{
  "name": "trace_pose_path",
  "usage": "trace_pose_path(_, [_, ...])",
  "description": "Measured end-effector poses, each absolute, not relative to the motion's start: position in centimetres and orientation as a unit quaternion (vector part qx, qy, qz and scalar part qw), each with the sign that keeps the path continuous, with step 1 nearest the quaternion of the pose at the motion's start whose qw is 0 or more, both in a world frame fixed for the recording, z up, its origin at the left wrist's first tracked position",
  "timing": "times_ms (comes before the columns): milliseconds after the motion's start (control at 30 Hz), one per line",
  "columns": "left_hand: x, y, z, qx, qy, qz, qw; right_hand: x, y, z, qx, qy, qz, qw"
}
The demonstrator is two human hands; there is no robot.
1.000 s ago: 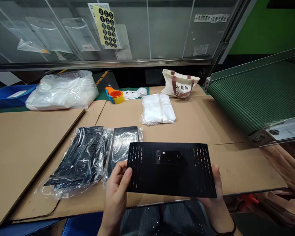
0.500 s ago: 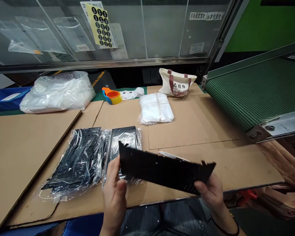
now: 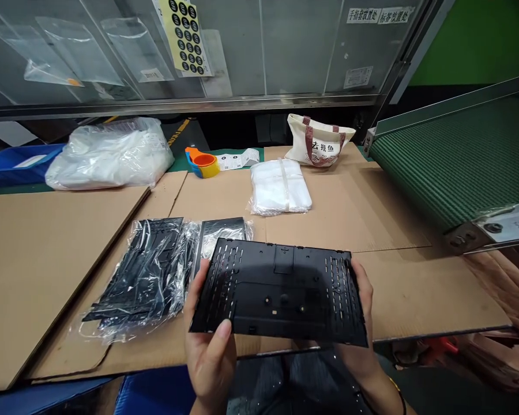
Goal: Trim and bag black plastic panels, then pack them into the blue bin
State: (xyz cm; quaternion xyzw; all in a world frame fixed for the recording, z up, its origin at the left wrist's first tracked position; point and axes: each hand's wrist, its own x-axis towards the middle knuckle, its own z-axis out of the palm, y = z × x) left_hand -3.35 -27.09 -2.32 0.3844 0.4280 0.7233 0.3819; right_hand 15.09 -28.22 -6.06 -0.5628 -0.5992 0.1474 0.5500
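Over cardboard (image 3: 436, 300) at 6 o'clock, grips freshly turned black panel (image 3: 259, 276) in left hand (image 3: 208, 358) and right hand (image 3: 365, 285), baring slots (image 3: 336, 282) to view.

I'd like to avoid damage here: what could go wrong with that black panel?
The black panel is held by its ends near the cardboard's front edge; if the left hand or right hand slipped, it could fall. The bare left thumb on its slotted end might smudge it. Clear plastic around black parts lies nearby and could snag a corner.
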Motion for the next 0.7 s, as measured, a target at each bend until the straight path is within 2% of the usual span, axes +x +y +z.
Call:
trace_pose_path(267, [-2.8,-27.1,-2.5,0.37,0.436,0.721,0.391,15.2,-28.4,-6.2,-0.576,-0.547,0.237,0.559])
trace_pose_path(700, [-2.1,-27.5,-2.6,0.371,0.432,0.738,0.362,15.1,-28.3,-5.4,-0.566,-0.528,0.283,0.566])
